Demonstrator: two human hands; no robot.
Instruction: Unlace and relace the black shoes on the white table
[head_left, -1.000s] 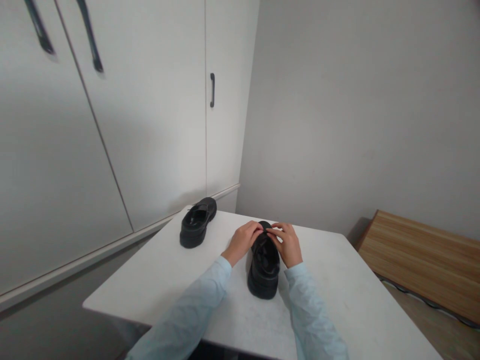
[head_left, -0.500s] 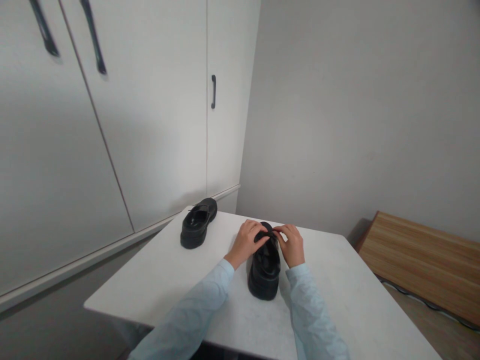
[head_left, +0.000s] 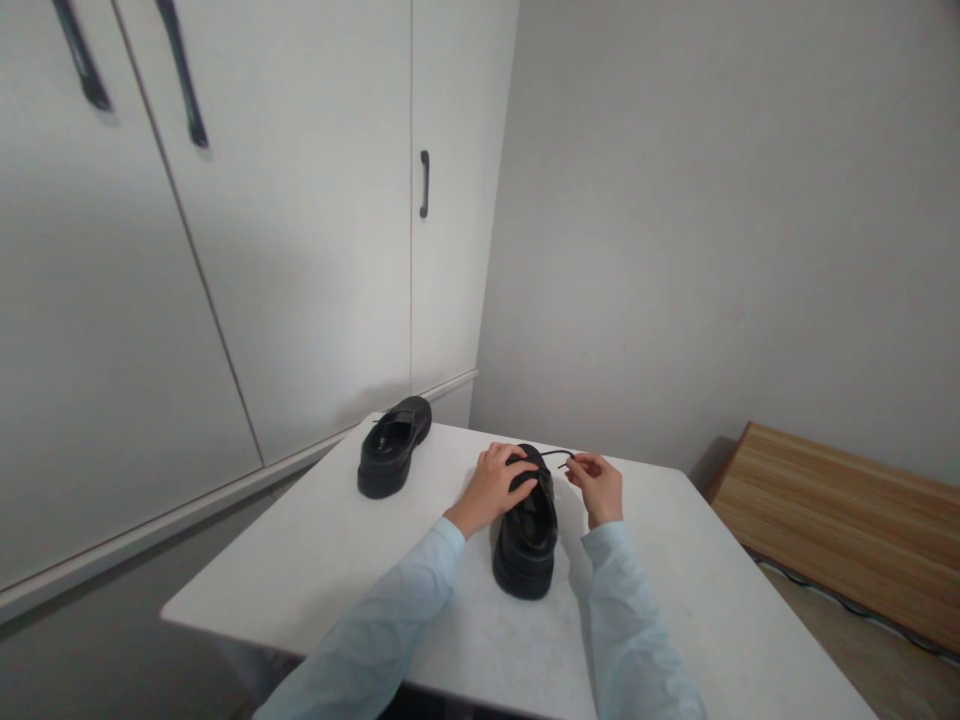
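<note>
A black shoe [head_left: 523, 572] stands upright on the white table [head_left: 330, 560], heel toward me. My left hand [head_left: 495, 488] is closed on its front part, thumb and fingers over the upper near the lacing. What lies under those fingertips is hidden. To the right of the shoe, my right hand [head_left: 598, 487] pinches a thin black shoelace [head_left: 555, 453], which stretches in a curve from the shoe to the fingertips. A short end of the lace sticks out beside them. The matching black shoe [head_left: 385, 475] rests farther left, apart from both hands.
White cabinet doors [head_left: 300, 250] with dark handles [head_left: 424, 184] rise behind the table on the left. A grey wall [head_left: 675, 220] closes off the back. Right of the table is a lower wood-grain surface [head_left: 847, 520], with a cable [head_left: 847, 605] along its near edge.
My right hand has moved right, away from the shoe, drawing the lace out with it. My left hand stays at the front of the shoe.
</note>
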